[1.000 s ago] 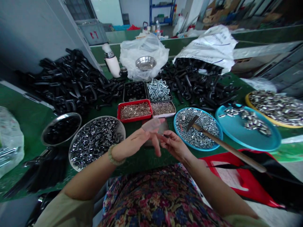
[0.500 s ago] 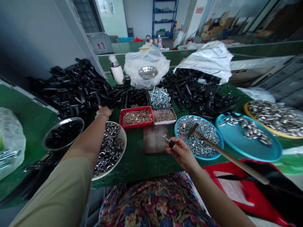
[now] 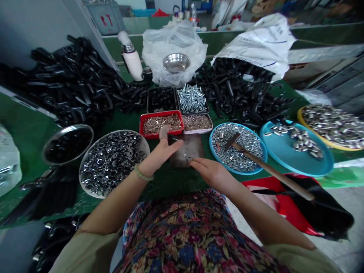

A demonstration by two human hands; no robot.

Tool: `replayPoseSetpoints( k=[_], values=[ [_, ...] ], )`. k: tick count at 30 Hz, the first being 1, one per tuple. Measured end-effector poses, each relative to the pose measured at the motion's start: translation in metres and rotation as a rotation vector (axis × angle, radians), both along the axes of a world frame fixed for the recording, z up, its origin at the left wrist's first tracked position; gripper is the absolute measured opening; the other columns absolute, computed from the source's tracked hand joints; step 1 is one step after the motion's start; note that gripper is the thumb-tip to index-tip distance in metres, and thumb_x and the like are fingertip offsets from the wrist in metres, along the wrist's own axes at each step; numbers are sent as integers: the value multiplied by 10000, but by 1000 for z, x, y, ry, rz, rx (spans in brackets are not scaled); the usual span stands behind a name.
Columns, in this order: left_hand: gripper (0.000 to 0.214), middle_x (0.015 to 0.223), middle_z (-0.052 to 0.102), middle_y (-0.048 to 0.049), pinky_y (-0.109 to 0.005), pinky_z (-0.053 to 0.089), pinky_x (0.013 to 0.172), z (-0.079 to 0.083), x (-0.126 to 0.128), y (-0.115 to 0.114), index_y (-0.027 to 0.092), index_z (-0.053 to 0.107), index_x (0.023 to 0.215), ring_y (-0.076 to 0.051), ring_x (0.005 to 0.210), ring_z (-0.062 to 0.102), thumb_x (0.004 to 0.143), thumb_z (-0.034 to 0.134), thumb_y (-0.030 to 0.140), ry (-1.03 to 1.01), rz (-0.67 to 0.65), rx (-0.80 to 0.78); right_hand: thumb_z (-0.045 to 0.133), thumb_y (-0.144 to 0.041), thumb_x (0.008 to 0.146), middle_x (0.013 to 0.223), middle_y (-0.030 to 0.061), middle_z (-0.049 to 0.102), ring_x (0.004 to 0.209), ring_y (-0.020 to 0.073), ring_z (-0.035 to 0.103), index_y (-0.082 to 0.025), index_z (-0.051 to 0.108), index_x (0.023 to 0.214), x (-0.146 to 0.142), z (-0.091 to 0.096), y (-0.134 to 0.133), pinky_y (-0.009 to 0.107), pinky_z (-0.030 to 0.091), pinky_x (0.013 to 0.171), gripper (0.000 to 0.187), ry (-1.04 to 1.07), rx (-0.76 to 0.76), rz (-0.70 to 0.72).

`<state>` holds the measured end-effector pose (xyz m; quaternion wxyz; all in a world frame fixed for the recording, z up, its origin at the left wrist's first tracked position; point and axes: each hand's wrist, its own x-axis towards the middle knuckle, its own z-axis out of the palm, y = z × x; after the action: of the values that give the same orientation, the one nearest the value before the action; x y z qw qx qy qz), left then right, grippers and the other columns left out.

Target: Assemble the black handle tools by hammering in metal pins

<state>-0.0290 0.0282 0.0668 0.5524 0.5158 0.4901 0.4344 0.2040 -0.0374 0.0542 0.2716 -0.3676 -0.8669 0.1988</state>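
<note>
Head view: a long green workbench (image 3: pixel 162 185), seen from a seated person's side, covered in hardware. The left hand (image 3: pixel 160 151) is open, fingers spread and raised, with a beaded bracelet (image 3: pixel 142 173) on the wrist. The right hand (image 3: pixel 212 172) lies low with fingers extended, and a small metal piece (image 3: pixel 186 157) sits right at its fingertips, over a dark steel plate (image 3: pixel 189 151); cannot tell if it is gripped. Both hands are above the plate, close together.

Left of the plate, a wide steel bowl of hex nuts (image 3: pixel 110 163) and a darker bowl of black parts (image 3: pixel 67 144). Behind it, a red tray of small pins (image 3: pixel 160 124), a tray of fine parts (image 3: pixel 197 123), a black tray of dark parts (image 3: pixel 161 99) and a tray of bolts (image 3: pixel 191 99). To the right, a blue plate of nuts (image 3: pixel 237 148) with a wood-handled hammer (image 3: pixel 264 165) across it, then a teal tray (image 3: pixel 295 149) and a yellow tray (image 3: pixel 332 127) of metal pieces.

Big black piles (image 3: pixel 71 79) (image 3: pixel 236 89) on both sides, with a plastic bag (image 3: pixel 173 49), a white woven sack (image 3: pixel 264 45) and a white flask (image 3: pixel 131 57) at the far edge. Beyond, a grey crate with red marks (image 3: pixel 102 15) and another green bench (image 3: pixel 250 34). Concrete floor (image 3: pixel 341 227) at lower right.
</note>
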Motion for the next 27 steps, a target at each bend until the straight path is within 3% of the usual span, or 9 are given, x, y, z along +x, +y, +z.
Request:
replayPoseSetpoints(
  k=[2, 5, 7, 9, 11, 13, 20, 24, 27],
  values=[
    [895, 1394, 393, -145, -429, 329, 1099, -7, 7, -13, 199, 303, 1397, -288, 1287, 426, 656, 793, 302, 214, -92, 113, 466, -83, 884, 1230, 92, 656, 1101, 212, 636, -249, 573, 1306, -1, 1, -2, 367, 548, 923, 466, -32, 35, -3],
    [904, 1471, 285, -143, -438, 224, 1158, -12, -3, -21, 203, 296, 1408, -306, 1386, 287, 648, 782, 255, 395, -59, 204, 461, -62, 876, 1237, 102, 651, 1124, 219, 626, -237, 577, 1302, 3, 2, -6, 383, 538, 945, 475, -38, 37, -63],
    [734, 1401, 384, -112, -406, 339, 1092, -11, -7, -25, 226, 358, 1360, -269, 1295, 410, 721, 720, 256, 331, 5, 185, 463, -62, 875, 1234, 101, 651, 1125, 220, 626, -241, 582, 1295, 4, 3, -8, 388, 534, 951, 471, -18, 18, -81],
    [533, 1214, 520, -67, -323, 490, 871, -5, -2, -30, 246, 432, 1260, -196, 1023, 572, 781, 664, 280, 148, 36, 89, 465, -74, 879, 1235, 101, 649, 1124, 221, 626, -240, 583, 1289, 3, 3, -9, 391, 532, 954, 458, 7, 4, -87],
    [395, 967, 567, -11, -235, 478, 618, 1, 11, -36, 244, 475, 1135, -114, 705, 559, 788, 658, 286, -68, 32, -43, 465, -87, 886, 1235, 106, 646, 1130, 223, 620, -237, 581, 1286, -2, 5, -10, 390, 527, 959, 442, 24, 3, -97],
    [370, 785, 531, 36, -196, 415, 514, 6, 25, -41, 231, 474, 1048, -79, 570, 487, 752, 693, 270, -244, 14, -168, 464, -93, 889, 1234, 111, 644, 1134, 226, 616, -231, 587, 1271, -9, 7, -11, 392, 522, 964, 425, 52, 1, -105],
    [406, 701, 513, 56, -167, 334, 474, 8, 32, -44, 200, 479, 1010, -52, 533, 446, 718, 753, 263, -421, -153, -335, 440, -123, 923, 1005, 44, 702, 887, 149, 693, -240, 576, 1195, -16, 4, -14, 306, 570, 820, 326, 410, -287, -116],
    [387, 810, 542, 38, -185, 369, 535, 6, 19, -44, 209, 487, 1074, -50, 577, 459, 770, 721, 260, -281, -319, -231, 493, -141, 904, 1075, 45, 691, 1021, 169, 655, -241, 625, 1133, -8, 7, -13, 339, 523, 917, 282, 352, -345, 11],
    [384, 974, 557, 0, -206, 421, 627, 8, 14, -47, 214, 486, 1113, -77, 703, 517, 795, 695, 262, -133, -395, -122, 510, -177, 913, 974, 24, 697, 883, 141, 695, -226, 595, 1091, -7, 8, -11, 308, 560, 820, 203, 509, -607, 38]
  ],
)
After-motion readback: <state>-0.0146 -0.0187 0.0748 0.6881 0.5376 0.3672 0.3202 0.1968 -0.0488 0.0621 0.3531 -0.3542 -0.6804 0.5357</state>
